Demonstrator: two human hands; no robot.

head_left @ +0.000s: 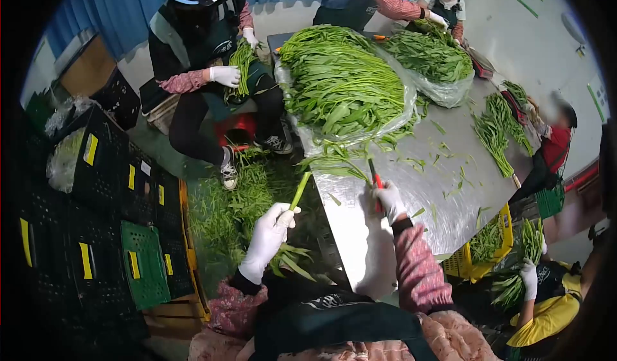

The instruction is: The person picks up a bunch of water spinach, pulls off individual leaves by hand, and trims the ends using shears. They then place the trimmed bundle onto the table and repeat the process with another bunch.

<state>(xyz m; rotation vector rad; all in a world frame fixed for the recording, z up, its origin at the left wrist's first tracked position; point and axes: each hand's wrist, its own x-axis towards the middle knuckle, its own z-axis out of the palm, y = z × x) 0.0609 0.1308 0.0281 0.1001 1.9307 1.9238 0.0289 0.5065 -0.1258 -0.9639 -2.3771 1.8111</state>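
Note:
My left hand (265, 237), in a white glove, is closed around green leafy vegetable stems (300, 191) at the table's left edge. The cut-looking stem ends point up and away, while leaves (292, 261) hang below the hand. My right hand (390, 202), also gloved, grips a knife (378, 182) with a red handle above the metal table (411, 178). Its dark narrow blade points away from me, apart from the held stems. Beyond both hands, a few loose stems (337, 165) lie at the foot of a large heap of greens (347, 81).
A second bagged heap (430, 59) and a bundle (495, 136) lie on the table. Co-workers with greens sit or stand around it. Stacked dark crates (96, 200) line the left. Trimmings (238, 190) cover the floor. A yellow basket (475, 264) stands right.

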